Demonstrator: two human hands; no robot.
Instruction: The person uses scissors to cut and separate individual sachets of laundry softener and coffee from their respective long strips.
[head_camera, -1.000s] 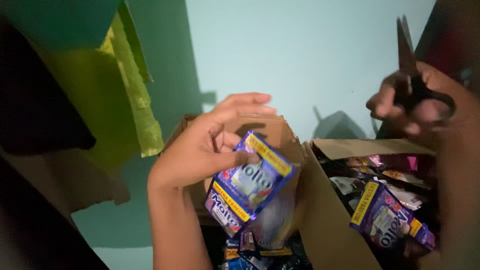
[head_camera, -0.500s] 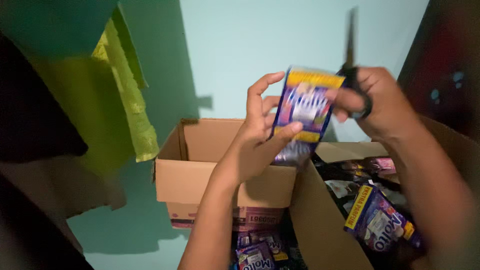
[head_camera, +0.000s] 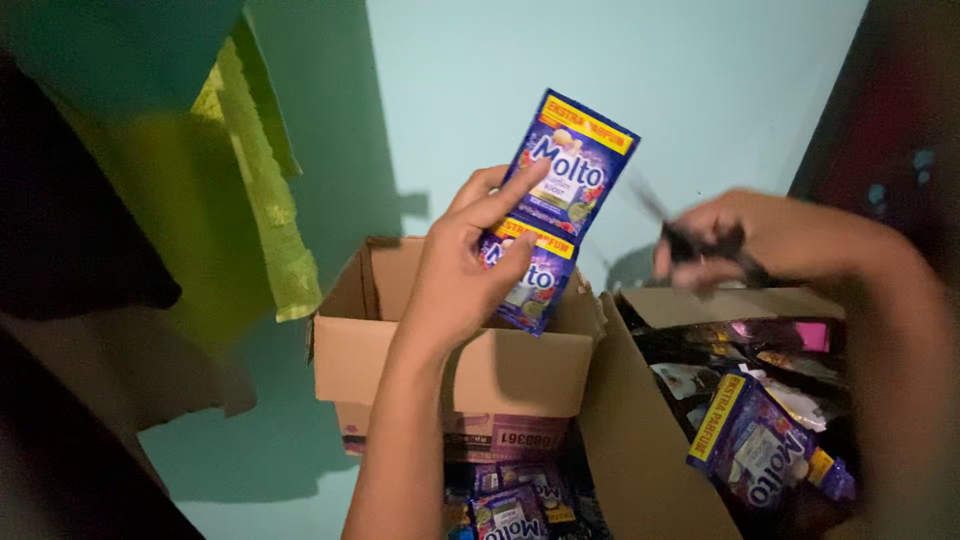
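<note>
Obs., head view. Left hand (head_camera: 462, 280) holds a strip of two joined purple sachets (head_camera: 548, 215) upright over an open cardboard box (head_camera: 440, 365); thumb on the front of the lower sachet, fingers curled behind, closed on the strip. Upper sachet stands free toward 12 o'clock, tilted slightly toward 1.

Right hand (head_camera: 745, 240), at 3 o'clock from the strip and apart from it, is closed around dark scissors (head_camera: 700, 245); motion-blurred, so blade opening cannot be told.

Handling, judged: the strip looks light, thin and pliant, with a glossy film likely slippery under the fingers. It will flop at the seam between sachets; best pinched on the flat sealed edges, near the seam.

More purple sachets (head_camera: 755, 450) lie in a second box (head_camera: 640, 440) at 5 o'clock.
</note>
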